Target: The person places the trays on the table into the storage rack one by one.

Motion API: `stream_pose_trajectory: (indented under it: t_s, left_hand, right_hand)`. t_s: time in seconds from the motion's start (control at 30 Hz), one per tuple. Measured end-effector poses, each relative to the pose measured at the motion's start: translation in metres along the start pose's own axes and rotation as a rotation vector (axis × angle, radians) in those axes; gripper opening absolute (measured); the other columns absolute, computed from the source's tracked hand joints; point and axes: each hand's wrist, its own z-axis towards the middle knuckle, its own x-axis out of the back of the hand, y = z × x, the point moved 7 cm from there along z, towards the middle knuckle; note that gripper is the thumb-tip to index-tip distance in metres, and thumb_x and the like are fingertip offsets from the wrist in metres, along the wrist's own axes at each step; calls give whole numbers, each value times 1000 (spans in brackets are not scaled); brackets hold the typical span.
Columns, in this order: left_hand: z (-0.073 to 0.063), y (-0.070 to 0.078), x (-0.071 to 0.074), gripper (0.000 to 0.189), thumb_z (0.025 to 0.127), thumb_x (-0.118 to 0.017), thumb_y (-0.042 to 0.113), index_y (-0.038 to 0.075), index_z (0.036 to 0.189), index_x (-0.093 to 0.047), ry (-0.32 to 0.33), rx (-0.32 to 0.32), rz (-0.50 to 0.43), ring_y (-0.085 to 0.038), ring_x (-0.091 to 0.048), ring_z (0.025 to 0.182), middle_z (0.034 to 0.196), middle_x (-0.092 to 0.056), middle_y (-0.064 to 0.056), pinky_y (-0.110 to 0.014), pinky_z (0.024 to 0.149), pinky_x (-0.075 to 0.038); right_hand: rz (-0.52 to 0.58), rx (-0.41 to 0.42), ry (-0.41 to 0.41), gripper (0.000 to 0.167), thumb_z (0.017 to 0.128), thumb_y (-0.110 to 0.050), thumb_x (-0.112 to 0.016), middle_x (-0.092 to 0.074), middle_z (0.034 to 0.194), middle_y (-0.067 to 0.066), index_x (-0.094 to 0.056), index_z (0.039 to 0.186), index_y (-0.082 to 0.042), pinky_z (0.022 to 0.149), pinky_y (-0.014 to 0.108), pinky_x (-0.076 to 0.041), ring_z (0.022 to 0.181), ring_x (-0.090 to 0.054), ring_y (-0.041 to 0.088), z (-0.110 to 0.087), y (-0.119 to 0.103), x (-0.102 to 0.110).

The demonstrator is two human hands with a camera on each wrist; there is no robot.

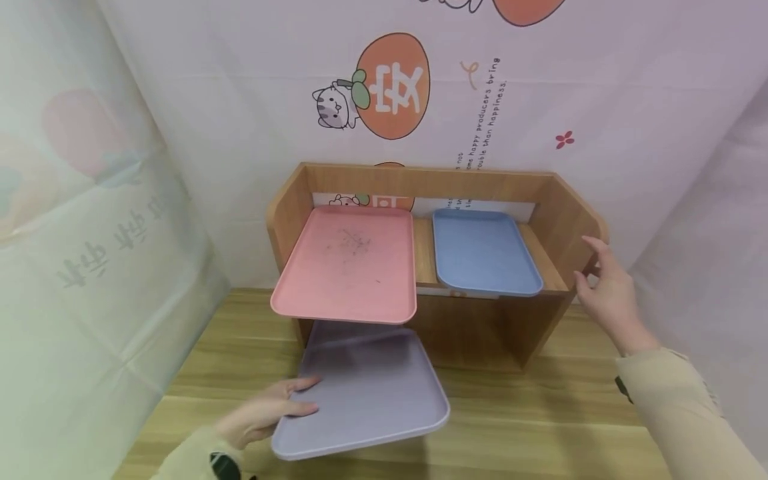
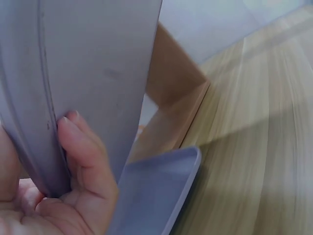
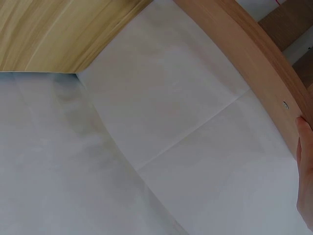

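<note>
My left hand grips a lilac tray by its left edge, with thumb and fingers on opposite faces. The tray is tilted in front of the wooden shelf. In the left wrist view its underside fills the upper left, and fingers curl around the rim. Behind and below it, a second lilac tray sits in the shelf's lower level, mostly hidden in the head view. My right hand holds the front edge of the shelf's right side panel; the right wrist view shows only part of that hand against the panel.
On the upper level lie a pink tray with dark marks, jutting past the front edge, and a smaller blue tray to its right. The shelf stands on a wood-grain table, enclosed by printed white cloth at the back and sides.
</note>
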Motion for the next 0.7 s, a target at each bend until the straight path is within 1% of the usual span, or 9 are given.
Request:
stream_pose_trajectory:
  t_s: [0.1, 0.17, 0.23, 0.27, 0.33, 0.4, 0.57, 0.63, 0.7]
  left_hand:
    - [23, -2, -13, 86, 86, -67, 12, -14, 145, -9, 24, 8, -2, -13, -66, 83, 108, -63, -15, -26, 76, -57]
    - [38, -5, -20, 84, 86, -68, 10, -12, 145, -14, 58, 14, 24, -16, -66, 86, 116, -58, -22, -30, 79, -57]
    - [51, -5, -27, 79, 84, -69, 12, -9, 145, -24, 111, 8, 134, -27, -63, 102, 128, -50, -30, -41, 92, -53]
    - [58, -5, -31, 77, 83, -71, 13, -8, 144, -28, 131, 3, 184, -33, -58, 110, 133, -45, -32, -46, 97, -48]
    - [71, -5, -40, 73, 81, -73, 14, -7, 141, -36, 170, -15, 300, -43, -45, 125, 140, -37, -34, -55, 106, -37]
    - [85, -7, -51, 71, 79, -74, 12, -8, 138, -40, 186, -36, 366, -49, -28, 134, 144, -33, -33, -60, 109, -27]
    - [116, -19, -79, 74, 75, -78, 11, -11, 135, -42, 189, -58, 411, -47, -31, 134, 142, -39, -30, -58, 110, -29]
    - [124, -24, -88, 75, 74, -79, 14, -8, 136, -43, 196, -56, 449, -45, -32, 135, 142, -41, -26, -58, 111, -27]
    - [131, -29, -96, 77, 74, -80, 15, -6, 138, -43, 184, -54, 460, -44, -31, 136, 144, -41, -23, -57, 111, -27]
  right_hand:
    - [-4, -2, -2, 66, 83, 10, -57, -45, 118, 40, -31, 142, -5, 57, 58, -53, 96, -51, 63, 1, 2, 0]
    - [-5, 2, -2, 66, 83, 9, -57, -45, 119, 41, -31, 142, -5, 58, 59, -53, 96, -50, 63, 1, 2, -1]
    - [-4, 7, 0, 66, 83, 9, -57, -45, 119, 41, -31, 142, -5, 60, 61, -52, 96, -50, 63, 2, 1, -1]
    - [-2, 12, 5, 66, 83, 9, -57, -45, 118, 40, -31, 142, -5, 60, 61, -52, 96, -51, 63, 2, 1, -1]
    - [-1, 17, 15, 65, 83, 10, -57, -46, 117, 39, -32, 141, -5, 60, 61, -52, 95, -51, 62, 2, 0, -1]
    - [2, 17, 17, 65, 83, 10, -57, -46, 117, 39, -32, 141, -5, 61, 61, -52, 95, -52, 62, 2, -1, -1]
    - [5, 13, 11, 66, 82, 11, -57, -45, 118, 40, -32, 142, -4, 59, 60, -52, 95, -52, 62, 1, 0, 0]
    - [4, 15, 17, 66, 82, 11, -57, -46, 119, 40, -33, 141, -4, 59, 60, -52, 95, -52, 61, 0, -1, 1]
    - [0, 17, 20, 66, 82, 11, -58, -46, 119, 41, -33, 141, -4, 60, 60, -52, 94, -53, 61, 0, -1, 1]
